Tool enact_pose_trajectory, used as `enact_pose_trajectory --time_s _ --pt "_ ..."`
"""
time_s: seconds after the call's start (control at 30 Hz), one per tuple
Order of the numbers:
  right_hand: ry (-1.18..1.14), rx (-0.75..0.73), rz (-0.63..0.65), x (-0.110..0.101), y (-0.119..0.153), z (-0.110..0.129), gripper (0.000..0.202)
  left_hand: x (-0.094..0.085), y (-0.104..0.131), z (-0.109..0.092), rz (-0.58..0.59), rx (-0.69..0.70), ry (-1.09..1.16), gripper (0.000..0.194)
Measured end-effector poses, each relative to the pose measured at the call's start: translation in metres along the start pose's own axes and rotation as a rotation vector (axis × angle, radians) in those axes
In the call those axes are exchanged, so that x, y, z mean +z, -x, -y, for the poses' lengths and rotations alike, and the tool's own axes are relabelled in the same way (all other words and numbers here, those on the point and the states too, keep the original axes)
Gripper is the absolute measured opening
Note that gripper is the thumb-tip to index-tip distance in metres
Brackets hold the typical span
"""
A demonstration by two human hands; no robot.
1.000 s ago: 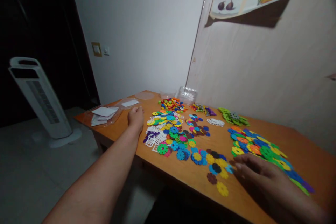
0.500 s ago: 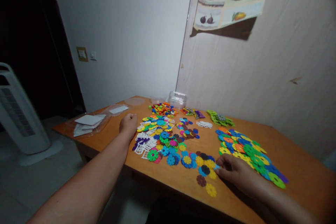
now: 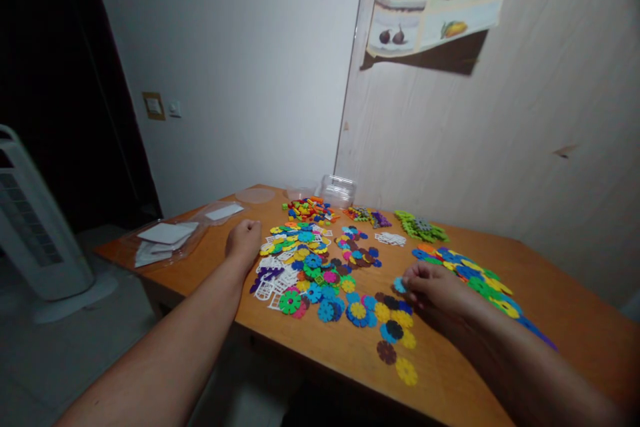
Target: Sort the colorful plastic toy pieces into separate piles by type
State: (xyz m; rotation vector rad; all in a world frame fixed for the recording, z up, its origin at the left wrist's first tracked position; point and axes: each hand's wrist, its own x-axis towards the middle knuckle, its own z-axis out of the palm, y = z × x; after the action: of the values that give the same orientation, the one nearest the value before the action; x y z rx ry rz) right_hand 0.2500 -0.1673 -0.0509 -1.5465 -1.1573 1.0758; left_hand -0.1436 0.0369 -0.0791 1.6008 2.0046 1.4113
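My right hand [image 3: 425, 285] pinches a light blue notched flower disc [image 3: 399, 285] between thumb and fingertips, just above the table. In front of it lie scattered flower discs, among them a brown disc [image 3: 387, 351] and a yellow disc [image 3: 407, 371]. A pile of large flower discs [image 3: 470, 273] is partly hidden behind my right forearm. My left hand [image 3: 243, 240] rests closed on the table, with nothing visible in it. Beside it lie a heap of mixed discs [image 3: 300, 237] and white lattice pieces [image 3: 267, 287].
Toward the back of the wooden table [image 3: 320, 340] are small colourful blocks [image 3: 310, 209], clear plastic containers [image 3: 339, 191], white pieces [image 3: 391, 239] and green pieces [image 3: 420, 227]. Plastic bags with white cards [image 3: 167, 233] lie at the left. A white tower fan [image 3: 37, 233] stands on the floor.
My right hand has moved up and away from the near discs, carrying the light blue disc toward the table's middle. My left hand stays in place.
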Motion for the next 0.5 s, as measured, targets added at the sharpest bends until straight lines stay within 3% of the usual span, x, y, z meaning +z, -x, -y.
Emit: enact_pose_trajectory --time_s 0.17,0.27,0.37,0.5 --pt "-0.302 -0.010 -0.056 0.023 -0.032 0.014 0.023 -0.002 0.003 -0.003 0.011 0.009 -0.006 0.031" --pt "-0.314 -0.012 -0.086 0.025 -0.038 0.015 0.026 -0.005 0.004 -0.006 0.025 0.012 -0.011 0.030" --pt "-0.193 -0.050 0.012 0.014 -0.032 0.009 0.020 -0.004 0.004 -0.005 0.028 0.011 0.002 0.031" --pt "0.164 -0.050 0.236 -0.009 -0.016 0.005 0.017 0.000 0.001 0.001 0.035 0.021 0.030 0.030"
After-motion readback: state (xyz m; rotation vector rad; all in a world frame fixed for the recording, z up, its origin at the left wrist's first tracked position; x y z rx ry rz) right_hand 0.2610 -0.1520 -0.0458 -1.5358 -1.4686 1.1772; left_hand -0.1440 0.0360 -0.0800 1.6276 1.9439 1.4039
